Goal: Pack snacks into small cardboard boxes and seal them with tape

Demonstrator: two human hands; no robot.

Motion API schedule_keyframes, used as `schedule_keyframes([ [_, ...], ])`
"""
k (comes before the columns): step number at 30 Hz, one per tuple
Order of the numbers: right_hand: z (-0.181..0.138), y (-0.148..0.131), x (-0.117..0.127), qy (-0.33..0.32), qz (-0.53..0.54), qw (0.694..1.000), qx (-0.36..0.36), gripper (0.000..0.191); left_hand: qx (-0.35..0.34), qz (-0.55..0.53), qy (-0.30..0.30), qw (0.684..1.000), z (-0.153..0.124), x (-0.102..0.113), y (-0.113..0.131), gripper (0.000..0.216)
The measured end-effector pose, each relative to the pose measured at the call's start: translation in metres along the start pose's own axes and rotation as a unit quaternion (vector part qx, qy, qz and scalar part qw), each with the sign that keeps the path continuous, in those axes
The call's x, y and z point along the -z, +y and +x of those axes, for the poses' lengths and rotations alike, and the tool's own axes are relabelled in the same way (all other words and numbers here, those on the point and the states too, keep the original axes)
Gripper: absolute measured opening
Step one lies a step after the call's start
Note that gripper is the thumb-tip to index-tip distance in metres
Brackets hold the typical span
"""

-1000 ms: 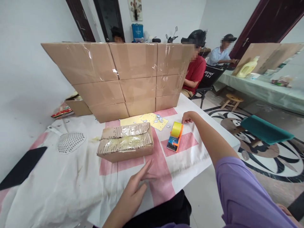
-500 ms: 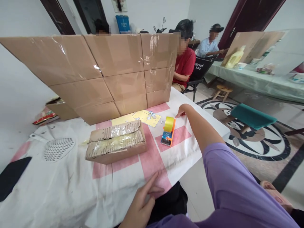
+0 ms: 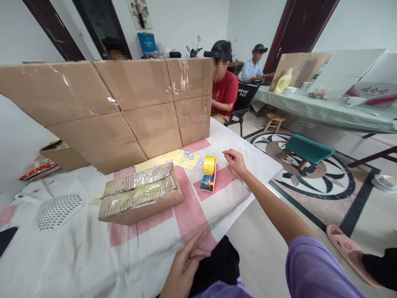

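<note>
My right hand (image 3: 235,160) is stretched out over the table, just right of an orange tape dispenser (image 3: 209,174) with a yellow roll. Its thumb and forefinger are pinched together; what they hold is too small to make out. My left hand (image 3: 186,268) rests at the near table edge, fingers stretched out flat on the pink and white cloth (image 3: 77,256). A flat cardboard box (image 3: 141,196) with torn, taped flaps lies left of the dispenser. Behind it a yellow sheet (image 3: 173,159) carries several small white pieces.
A wall of taped cardboard boxes (image 3: 124,103) stands across the table's far side. A white perforated scoop (image 3: 57,211) lies at the left. Other people sit beyond the boxes, one in a red shirt (image 3: 225,93). A long green-covered table (image 3: 325,109) stands at right.
My right hand has lifted off the cloth beside the dispenser and drawn back a little, fingers now pinched. The view has swung, shifting everything left. My left hand slid nearer the table edge.
</note>
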State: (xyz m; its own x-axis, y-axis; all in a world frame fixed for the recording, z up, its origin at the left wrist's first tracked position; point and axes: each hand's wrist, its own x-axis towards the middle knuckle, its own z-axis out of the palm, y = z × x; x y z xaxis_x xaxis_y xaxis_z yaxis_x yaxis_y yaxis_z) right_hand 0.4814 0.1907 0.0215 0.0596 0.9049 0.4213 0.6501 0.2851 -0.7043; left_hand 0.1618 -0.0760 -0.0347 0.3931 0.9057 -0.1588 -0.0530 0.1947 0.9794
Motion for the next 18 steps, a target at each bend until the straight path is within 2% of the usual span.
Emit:
schedule_keyframes([
  [4, -0.030, -0.031, -0.003, 0.059, 0.118, 0.991, 0.013, 0.039, 0.005, 0.020, -0.007, 1.000, 0.000, -0.003, 0.001, 0.048],
  [7, -0.054, -0.063, 0.000, 0.102, 0.234, 0.966, 0.041, 0.035, 0.001, 0.028, 0.004, 1.000, 0.000, -0.007, 0.004, 0.049],
  [12, -0.080, -0.105, 0.014, 0.138, 0.236, 0.948, 0.161, 0.018, 0.015, 0.085, 0.016, 0.996, 0.002, -0.014, 0.016, 0.050],
  [15, -0.085, -0.110, 0.017, 0.148, 0.237, 0.933, 0.226, 0.010, 0.010, 0.137, 0.030, 0.990, 0.003, -0.019, 0.027, 0.040],
  [17, -0.085, -0.101, 0.011, 0.152, 0.223, 0.940, 0.211, 0.012, -0.017, 0.146, 0.058, 0.987, 0.003, -0.021, 0.032, 0.043],
  [18, -0.084, -0.094, 0.006, 0.158, 0.213, 0.948, 0.176, 0.016, -0.032, 0.143, 0.077, 0.986, 0.003, -0.021, 0.034, 0.046],
])
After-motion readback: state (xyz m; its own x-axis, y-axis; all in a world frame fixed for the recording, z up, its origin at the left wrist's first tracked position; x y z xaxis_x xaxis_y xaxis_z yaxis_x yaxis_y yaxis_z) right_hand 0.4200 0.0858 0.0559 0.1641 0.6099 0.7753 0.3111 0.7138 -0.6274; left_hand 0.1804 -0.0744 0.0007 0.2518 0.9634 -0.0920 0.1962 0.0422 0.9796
